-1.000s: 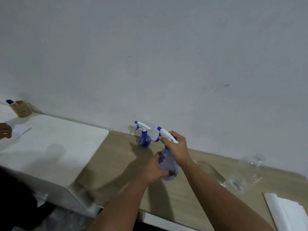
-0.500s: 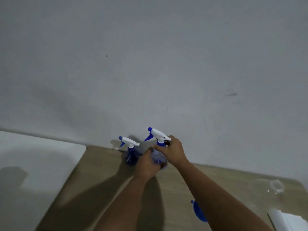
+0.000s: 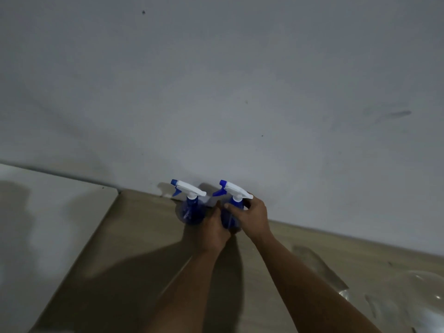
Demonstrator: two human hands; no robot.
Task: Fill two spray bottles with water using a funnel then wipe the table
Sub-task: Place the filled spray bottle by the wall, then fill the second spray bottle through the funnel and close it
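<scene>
Two blue spray bottles with white trigger heads stand side by side at the back of the wooden table (image 3: 134,248), close to the wall. The left bottle (image 3: 191,211) stands free. My two hands hold the right bottle (image 3: 230,215): my left hand (image 3: 213,230) wraps its body from the left, and my right hand (image 3: 252,218) grips its neck and shoulder just under the trigger head. The lower part of that bottle is hidden behind my hands.
A white surface (image 3: 48,224) adjoins the table on the left. A clear plastic container (image 3: 413,299) lies at the right edge, blurred. The grey wall (image 3: 216,92) rises right behind the bottles.
Both hands carried the right bottle away from me toward the wall and brought it down beside the other bottle. The view shifted, so the blue funnel and white cloth dropped out of sight.
</scene>
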